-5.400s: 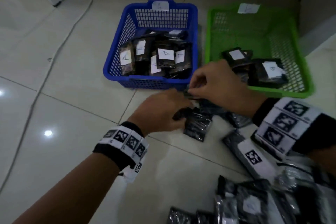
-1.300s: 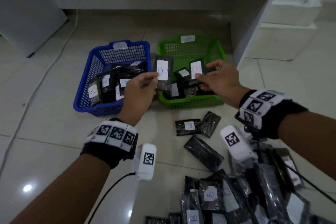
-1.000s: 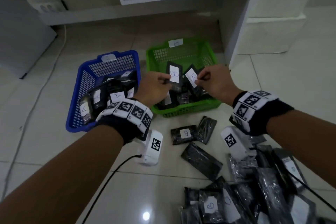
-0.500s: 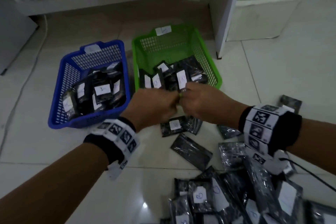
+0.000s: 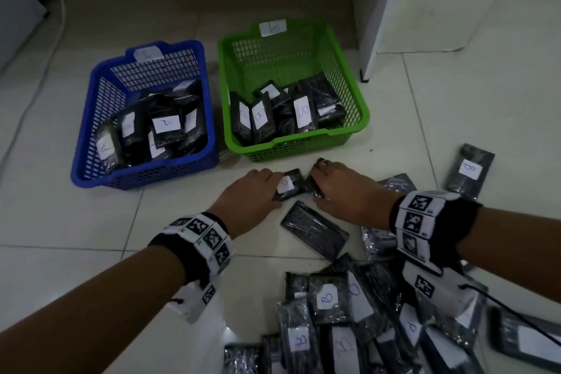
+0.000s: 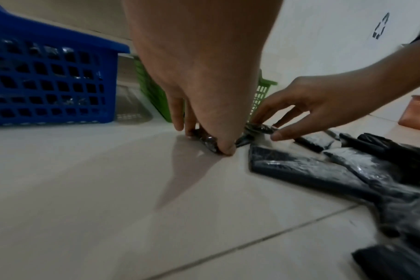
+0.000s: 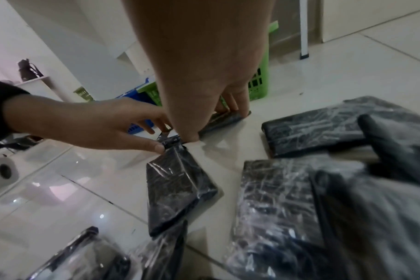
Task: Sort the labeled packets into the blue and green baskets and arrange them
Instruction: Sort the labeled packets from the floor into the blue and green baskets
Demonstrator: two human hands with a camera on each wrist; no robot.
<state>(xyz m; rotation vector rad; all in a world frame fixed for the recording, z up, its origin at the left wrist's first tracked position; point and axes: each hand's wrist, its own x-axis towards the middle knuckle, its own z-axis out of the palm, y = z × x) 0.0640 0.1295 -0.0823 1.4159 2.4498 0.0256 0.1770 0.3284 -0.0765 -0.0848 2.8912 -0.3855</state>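
We seem to be in a home or small office room, working on the floor (image 5: 91, 267) of glossy white tiles. White cabinets (image 5: 431, 0) stand on thin legs along the wall, a cable (image 5: 39, 76) trails across the tiles, and a shelf (image 7: 36, 80) holds a dark bottle (image 7: 28, 70).

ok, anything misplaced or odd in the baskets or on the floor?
Nothing misfiled that I can read: blue basket shows A labels, green basket B labels. The packets inside lean unevenly, and one floor packet lies with no label showing, so its letter is unknown.
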